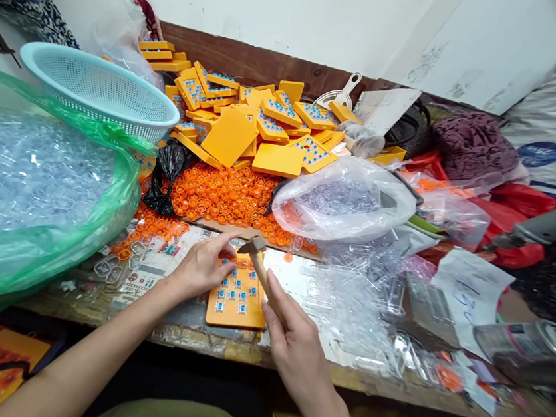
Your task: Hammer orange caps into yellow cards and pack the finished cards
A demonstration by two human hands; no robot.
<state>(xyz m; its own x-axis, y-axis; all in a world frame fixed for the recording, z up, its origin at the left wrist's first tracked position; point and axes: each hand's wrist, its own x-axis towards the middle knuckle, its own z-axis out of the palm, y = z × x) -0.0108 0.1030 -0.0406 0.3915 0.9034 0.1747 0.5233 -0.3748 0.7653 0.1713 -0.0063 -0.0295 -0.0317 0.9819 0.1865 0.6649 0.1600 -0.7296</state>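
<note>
An orange-yellow plate point(235, 317) with rows of small blue-centred clear pieces lies flat on the worktable. My right hand point(291, 330) is wrapped round the wooden handle of a small hammer point(253, 246). The hammer's metal head is over the top edge of the plate. My left hand point(204, 264) is at the plate's upper left, its fingers curled in and thumb close to the index finger. Whatever is between those fingertips is hidden or too small to name. Part of the plate's top row is covered by the left fingers and the hammer.
Behind the plate lies a heap of orange rings point(224, 196), backed by a pile of similar plates point(228, 136). A green bag point(123, 197) of clear parts and a blue basket point(100, 91) stand left. Right are a white bag point(386, 224) and loose clear pieces point(352, 304).
</note>
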